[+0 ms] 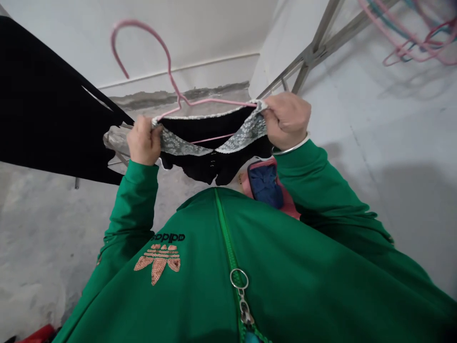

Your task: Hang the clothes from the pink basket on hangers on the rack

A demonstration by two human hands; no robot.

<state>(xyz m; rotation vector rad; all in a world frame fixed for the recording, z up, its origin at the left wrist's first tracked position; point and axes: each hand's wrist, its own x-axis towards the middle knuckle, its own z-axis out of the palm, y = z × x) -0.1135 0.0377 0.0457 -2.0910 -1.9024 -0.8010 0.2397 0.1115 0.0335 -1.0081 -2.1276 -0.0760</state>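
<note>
Here, through the head camera I work from, I look down over a green track jacket point(228, 267) with a ring-pull zip point(239, 281) and a sequinned trefoil logo point(159, 261). Both hands are raised in front of the chest, each closed narrow in a tight pinch. The left hand point(144, 141) grips the grey lace trim point(180, 144) of a black garment point(203, 128). The right hand point(287, 121) grips the same trim on the far side, right beside the end of a pink wire hanger point(167, 59). The garment hangs on that hanger, between the hands and just above the chest. The hook curves up and to the left, and a lower pink bar shows through the garment's neck opening.

Beneath the right hand, a pink pouch point(285, 195) holds blue cloth point(264, 186). To the left hangs a large black cloth point(46, 100). At the upper right stand the grey metal legs of a rack point(310, 52), near a tangle of pink and teal hangers point(417, 38). A concrete floor point(392, 143) and a white wall point(214, 28) surround everything, and a red object point(37, 335) sits in the bottom left corner.
</note>
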